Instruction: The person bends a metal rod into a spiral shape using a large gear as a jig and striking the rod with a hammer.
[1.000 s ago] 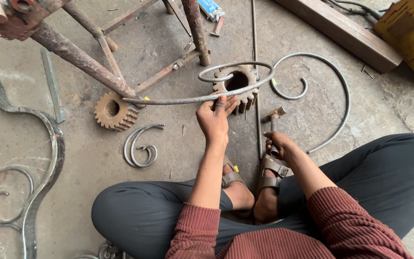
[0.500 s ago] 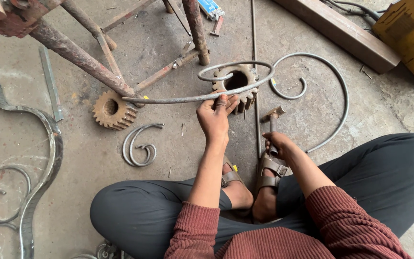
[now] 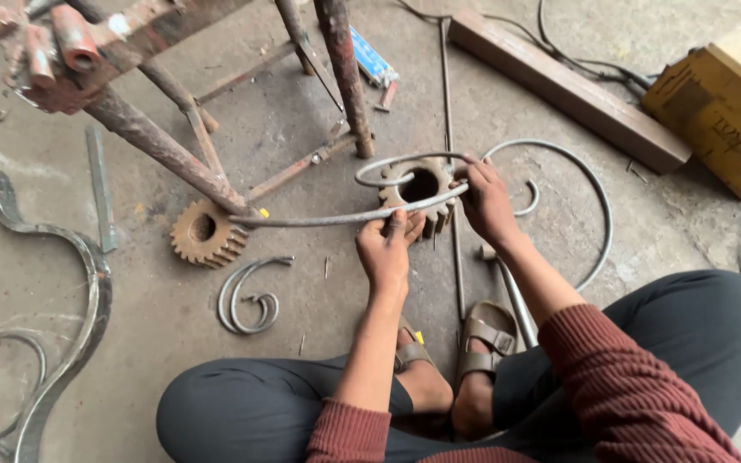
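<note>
On the floor's middle: left hand (image 3: pixel 385 249) and right hand (image 3: pixel 486 201) clamp the scroll bar (image 3: pixel 336 219) over the gear (image 3: pixel 422 184); best kept level, both fists tight.

Person sits on the floor (image 3: pixel 319 129), legs folded. Long scroll rod (image 3: pixel 336 219) lies across in front of the knees, running from the small gear (image 3: pixel 206 233) at left to a big curl at right. Large gear (image 3: pixel 422 190) sits under the rod's middle. Left hand (image 3: pixel 388 249) on the rod, near side of the large gear; right hand (image 3: pixel 486 201) just right of it. Hammer (image 3: pixel 508 291) lies between right forearm and sandals (image 3: pixel 484 339). Small scroll (image 3: pixel 249 296) lies below the small gear. Stand (image 3: pixel 156 129) behind, upper left. Beam (image 3: pixel 568 90) and box (image 3: pixel 726 103) far right. Curved bar (image 3: pixel 62 257) at left edge.
</note>
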